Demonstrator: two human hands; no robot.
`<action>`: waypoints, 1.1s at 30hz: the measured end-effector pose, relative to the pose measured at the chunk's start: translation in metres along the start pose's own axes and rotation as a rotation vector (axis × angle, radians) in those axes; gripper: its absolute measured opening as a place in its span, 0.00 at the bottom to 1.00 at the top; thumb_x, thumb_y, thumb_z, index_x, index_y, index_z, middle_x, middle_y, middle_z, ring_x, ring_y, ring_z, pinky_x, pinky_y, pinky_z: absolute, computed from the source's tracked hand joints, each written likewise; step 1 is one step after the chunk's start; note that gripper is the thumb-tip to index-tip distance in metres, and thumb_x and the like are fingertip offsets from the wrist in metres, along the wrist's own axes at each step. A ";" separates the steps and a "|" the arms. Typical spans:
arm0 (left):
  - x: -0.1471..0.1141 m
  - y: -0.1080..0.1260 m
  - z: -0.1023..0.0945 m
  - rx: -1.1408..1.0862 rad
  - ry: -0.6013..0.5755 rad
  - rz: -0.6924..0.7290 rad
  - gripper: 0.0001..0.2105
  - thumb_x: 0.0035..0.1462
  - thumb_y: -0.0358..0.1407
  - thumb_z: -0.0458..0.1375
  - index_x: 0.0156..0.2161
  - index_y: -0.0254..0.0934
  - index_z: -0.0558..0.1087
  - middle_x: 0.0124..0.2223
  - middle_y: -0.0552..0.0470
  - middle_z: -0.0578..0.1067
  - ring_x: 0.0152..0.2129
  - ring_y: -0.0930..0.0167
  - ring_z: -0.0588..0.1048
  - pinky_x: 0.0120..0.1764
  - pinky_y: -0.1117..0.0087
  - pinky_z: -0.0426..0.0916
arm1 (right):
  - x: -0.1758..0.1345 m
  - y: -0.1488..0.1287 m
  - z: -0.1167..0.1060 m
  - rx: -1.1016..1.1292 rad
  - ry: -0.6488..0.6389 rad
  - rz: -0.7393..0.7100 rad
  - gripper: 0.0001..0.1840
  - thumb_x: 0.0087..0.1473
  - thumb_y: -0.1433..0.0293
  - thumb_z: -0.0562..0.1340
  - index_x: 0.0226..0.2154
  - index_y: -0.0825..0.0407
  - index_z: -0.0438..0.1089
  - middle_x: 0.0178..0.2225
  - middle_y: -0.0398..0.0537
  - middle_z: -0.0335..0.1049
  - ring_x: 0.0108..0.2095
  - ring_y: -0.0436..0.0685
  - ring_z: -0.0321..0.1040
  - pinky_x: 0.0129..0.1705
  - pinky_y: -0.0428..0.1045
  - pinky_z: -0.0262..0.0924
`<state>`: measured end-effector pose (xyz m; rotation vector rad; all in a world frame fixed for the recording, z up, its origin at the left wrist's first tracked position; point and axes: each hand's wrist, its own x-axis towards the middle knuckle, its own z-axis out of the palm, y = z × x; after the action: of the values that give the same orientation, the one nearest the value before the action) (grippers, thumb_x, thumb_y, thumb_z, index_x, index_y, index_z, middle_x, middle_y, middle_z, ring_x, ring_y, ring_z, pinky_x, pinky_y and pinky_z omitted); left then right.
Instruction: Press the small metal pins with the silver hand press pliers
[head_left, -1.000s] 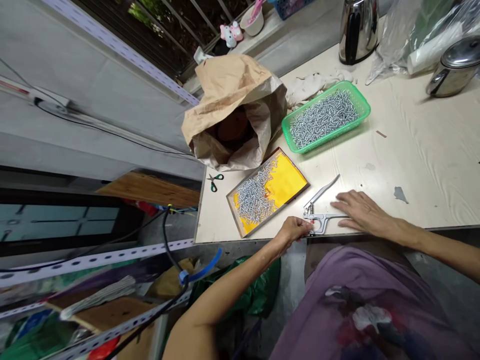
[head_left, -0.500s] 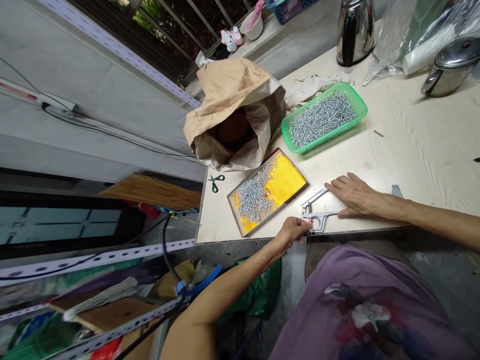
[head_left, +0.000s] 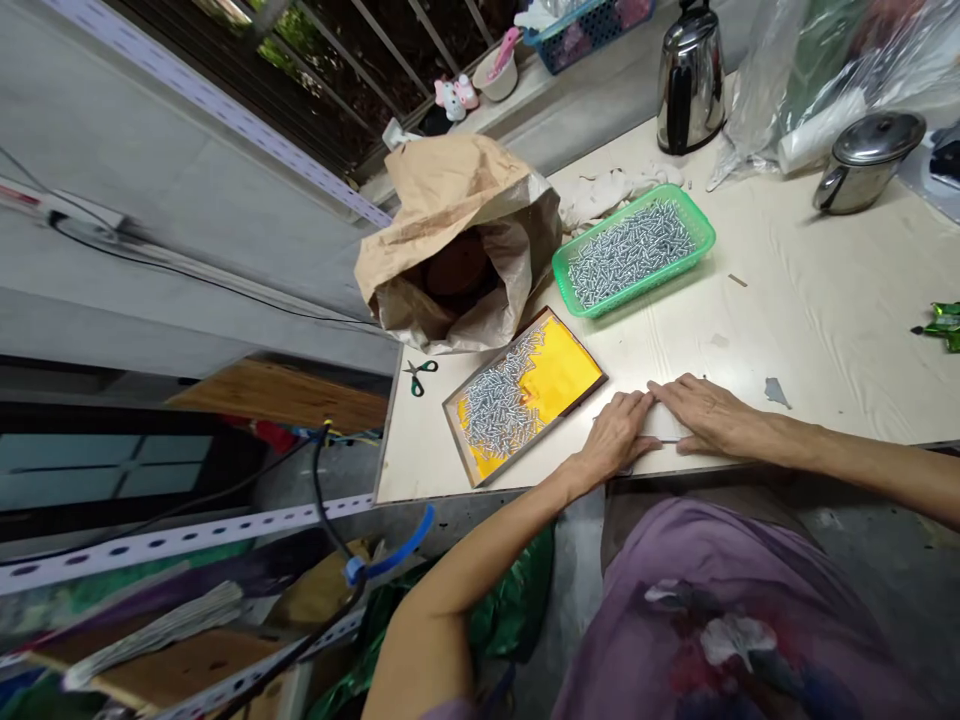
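At the near edge of the table, a silver spring-loaded plier-like hand tool (head_left: 669,441) lies mostly hidden beneath my hands; only a sliver of its lower handle shows. My left hand (head_left: 619,436) is closed over the jaw and spring end. My right hand (head_left: 705,415) holds the handle ends from the other side, thumb on the lower handle and fingers at the upper. Left of them is a shallow tray (head_left: 574,355) with a yellow bottom and a pile of small silver metal pins (head_left: 499,405). Whether a pin sits in the tool is hidden.
Behind the tray stand an open brown paper sack (head_left: 457,185) and a green plastic basket (head_left: 637,295) full of similar pins. Small scissors (head_left: 421,376) lie at the left. A steel kettle (head_left: 690,90) and a lidded steel cup (head_left: 862,165) stand farther back.
My left hand has moved from beside the tool's jaw up and right onto the tool, covering it. My right hand stays at the handles. The view has shifted slightly.
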<state>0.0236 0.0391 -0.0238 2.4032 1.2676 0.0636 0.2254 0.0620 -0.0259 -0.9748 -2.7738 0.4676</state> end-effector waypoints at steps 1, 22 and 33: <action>0.004 -0.001 0.000 0.014 -0.025 0.007 0.29 0.57 0.44 0.61 0.59 0.35 0.59 0.51 0.40 0.69 0.47 0.59 0.68 0.50 0.55 0.67 | -0.002 0.001 -0.001 0.000 0.001 0.016 0.38 0.46 0.66 0.70 0.57 0.59 0.58 0.45 0.60 0.69 0.44 0.65 0.63 0.42 0.56 0.60; -0.001 0.014 0.028 -0.020 0.157 -0.025 0.14 0.65 0.37 0.50 0.54 0.36 0.66 0.52 0.40 0.70 0.52 0.59 0.68 0.53 0.52 0.67 | -0.003 0.024 0.008 0.047 0.010 0.022 0.18 0.53 0.64 0.65 0.45 0.57 0.69 0.40 0.56 0.68 0.38 0.60 0.61 0.38 0.52 0.57; -0.023 0.055 0.067 -0.188 0.280 0.070 0.18 0.67 0.37 0.47 0.58 0.35 0.65 0.56 0.37 0.71 0.58 0.60 0.68 0.62 0.47 0.59 | 0.044 0.049 -0.010 -0.133 0.061 0.106 0.14 0.62 0.70 0.53 0.32 0.54 0.73 0.35 0.58 0.70 0.39 0.63 0.61 0.37 0.56 0.55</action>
<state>0.0679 -0.0296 -0.0602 2.3316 1.2322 0.5319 0.2222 0.1282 -0.0316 -1.1496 -2.7378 0.2644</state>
